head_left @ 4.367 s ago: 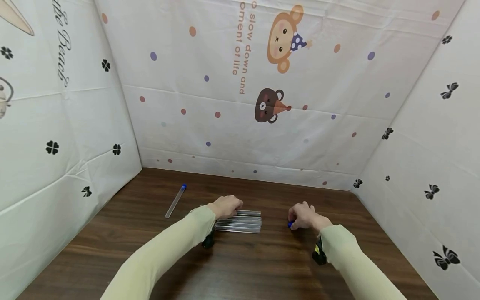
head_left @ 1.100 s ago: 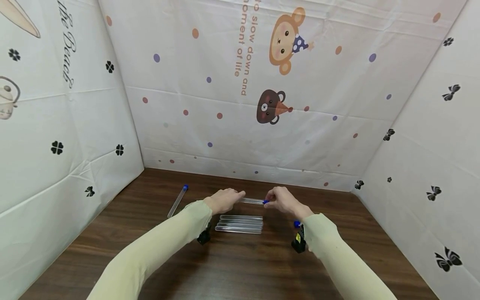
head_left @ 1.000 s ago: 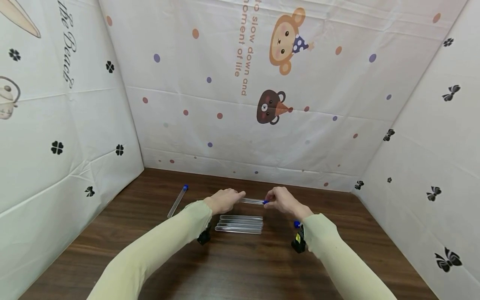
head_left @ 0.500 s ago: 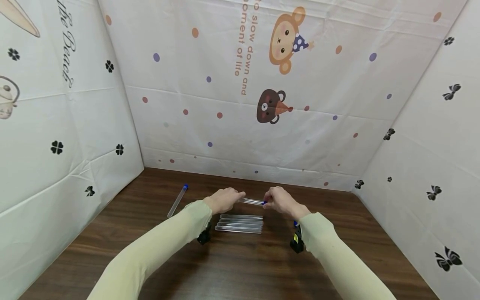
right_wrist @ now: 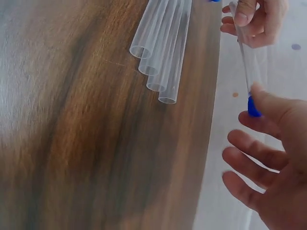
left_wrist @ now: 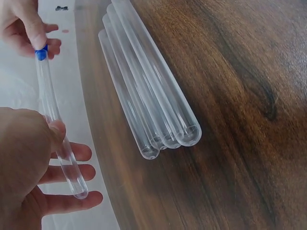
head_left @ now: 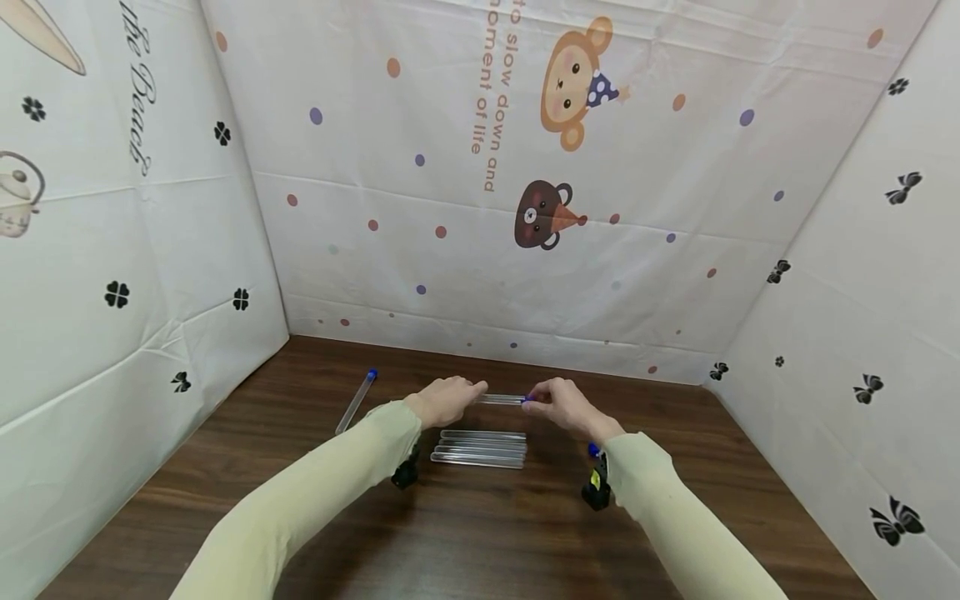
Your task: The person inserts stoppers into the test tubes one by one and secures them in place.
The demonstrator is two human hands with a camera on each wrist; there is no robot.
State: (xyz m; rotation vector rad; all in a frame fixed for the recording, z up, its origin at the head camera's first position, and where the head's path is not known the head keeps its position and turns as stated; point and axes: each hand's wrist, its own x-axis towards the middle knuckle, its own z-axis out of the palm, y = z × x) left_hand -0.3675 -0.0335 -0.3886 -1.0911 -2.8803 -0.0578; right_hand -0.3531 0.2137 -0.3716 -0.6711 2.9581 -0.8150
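Note:
Behind the row of tubes, my left hand (head_left: 447, 401) holds a clear test tube (left_wrist: 48, 91), thumb over it and fingers spread beneath its rounded end. The tube lies nearly level in the head view, its mouth toward the right. My right hand (head_left: 566, 407) pinches a blue cap (right_wrist: 253, 107) at that mouth between thumb and index finger, its other fingers loosely bent. Several uncapped test tubes (head_left: 480, 450) lie side by side on the table, open ends to the right, nearer the body than both hands.
A capped test tube (head_left: 354, 408) lies slanted on the brown wooden table (head_left: 465, 533), left of the left hand. Blue caps (head_left: 593, 450) sit by the right wrist, partly hidden by it. A white printed sheet (head_left: 360, 267) stands behind and at both sides.
Earlier, my left hand was over the tube row and my right hand at the blue caps. Both have since moved back with a tube and cap. Lately the right fingers shift slightly on the cap.

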